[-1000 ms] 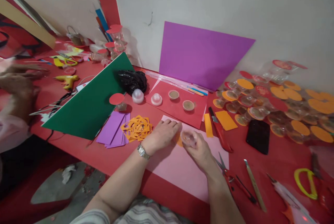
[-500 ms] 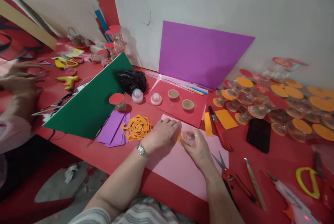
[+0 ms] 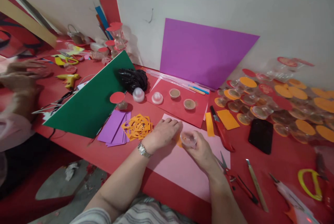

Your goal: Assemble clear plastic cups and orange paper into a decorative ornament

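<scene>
My right hand (image 3: 202,149) is wrapped around a small clear plastic cup (image 3: 188,139) above the pink sheet (image 3: 169,168). An orange paper piece (image 3: 179,142) shows just left of the cup, partly hidden. My left hand (image 3: 167,130), with a watch (image 3: 143,150) at the wrist, rests palm down with its fingers stretched out, close to the cup's left side. Beyond the hands, two small cups of brown grainy filling (image 3: 189,104) and a white domed plastic piece (image 3: 157,98) sit on or by a red sheet (image 3: 180,114).
Orange paper strips (image 3: 138,126) and purple cards (image 3: 111,130) lie left, beside a green board (image 3: 88,102). To the right are a red utility knife (image 3: 221,131), scissors (image 3: 227,173), a black phone (image 3: 260,136) and many clear cup pieces (image 3: 250,98). Another person's hands (image 3: 21,74) are far left.
My right hand has turned the clear cup slightly, so its opening faces more upward. My left hand stays about where it was. The whole view has shifted slightly.
</scene>
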Motion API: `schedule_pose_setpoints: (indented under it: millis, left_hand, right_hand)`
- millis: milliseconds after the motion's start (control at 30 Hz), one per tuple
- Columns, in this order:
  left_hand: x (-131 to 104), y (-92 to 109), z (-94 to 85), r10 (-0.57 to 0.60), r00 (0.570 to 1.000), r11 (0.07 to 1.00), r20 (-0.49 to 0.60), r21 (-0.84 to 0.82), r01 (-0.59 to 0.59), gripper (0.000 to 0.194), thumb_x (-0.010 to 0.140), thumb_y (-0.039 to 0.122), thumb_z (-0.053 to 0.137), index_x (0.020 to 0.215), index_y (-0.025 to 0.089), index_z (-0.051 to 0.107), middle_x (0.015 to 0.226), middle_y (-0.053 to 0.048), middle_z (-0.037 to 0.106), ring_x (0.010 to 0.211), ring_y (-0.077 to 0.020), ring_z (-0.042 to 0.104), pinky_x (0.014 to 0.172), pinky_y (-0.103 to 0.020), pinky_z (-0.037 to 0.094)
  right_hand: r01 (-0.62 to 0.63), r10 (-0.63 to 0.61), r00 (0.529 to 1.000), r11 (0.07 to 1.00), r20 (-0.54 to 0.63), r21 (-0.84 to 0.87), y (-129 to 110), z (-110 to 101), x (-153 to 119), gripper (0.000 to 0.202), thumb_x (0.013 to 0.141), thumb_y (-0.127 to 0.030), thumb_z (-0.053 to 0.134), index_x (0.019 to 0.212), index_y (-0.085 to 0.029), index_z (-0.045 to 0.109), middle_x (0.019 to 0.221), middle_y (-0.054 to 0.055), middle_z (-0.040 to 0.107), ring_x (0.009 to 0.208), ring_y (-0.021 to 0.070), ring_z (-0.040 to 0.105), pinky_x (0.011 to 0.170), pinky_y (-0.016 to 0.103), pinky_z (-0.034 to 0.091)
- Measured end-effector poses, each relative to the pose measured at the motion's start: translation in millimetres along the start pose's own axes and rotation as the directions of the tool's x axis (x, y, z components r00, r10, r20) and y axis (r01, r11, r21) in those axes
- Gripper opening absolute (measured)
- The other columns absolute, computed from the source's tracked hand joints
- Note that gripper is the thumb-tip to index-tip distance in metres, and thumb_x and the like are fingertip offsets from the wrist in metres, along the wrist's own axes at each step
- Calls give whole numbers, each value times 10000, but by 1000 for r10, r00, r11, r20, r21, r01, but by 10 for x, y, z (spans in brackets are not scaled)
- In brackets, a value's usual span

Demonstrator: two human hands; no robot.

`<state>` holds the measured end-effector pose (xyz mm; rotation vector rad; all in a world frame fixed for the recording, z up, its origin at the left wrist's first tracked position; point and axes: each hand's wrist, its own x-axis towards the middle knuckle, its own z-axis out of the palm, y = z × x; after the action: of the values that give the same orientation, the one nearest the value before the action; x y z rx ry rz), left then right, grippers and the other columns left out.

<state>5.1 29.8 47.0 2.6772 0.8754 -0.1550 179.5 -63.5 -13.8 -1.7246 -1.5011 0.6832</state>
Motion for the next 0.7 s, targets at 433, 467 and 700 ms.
schedule_pose_setpoints:
  millis: [433,467,700]
  left_hand:
    - [25,-47,76,-21,1000,999,18,34,20,439,943,65,439,1361,192,478,1358,-103,605,1201,-269,544,947,-397,475]
    - [24,-46,77,-23,1000,999,16,39,22,451,937,60,441,1367,192,475,1351,-104,608,1201,-271,545,946,-397,475]
    - [0,-7,33,-24,1000,999,-2,32,24,478,919,38,462,1375,182,485,1351,-110,616,1197,-274,560,935,-400,493]
  right_hand:
    - [26,-28,996,999,-81,-24,63,44,9,277,832,-472,641,968,-232,614,959,83,705,947,278,654,870,443,521]
    - [24,-26,996,999,-89,-25,67,52,9,277,829,-473,643,961,-233,605,952,82,704,937,275,653,864,440,523]
    - [10,-15,994,999,-104,-47,43,81,28,258,806,-435,636,967,-238,591,959,91,700,940,288,638,859,443,515]
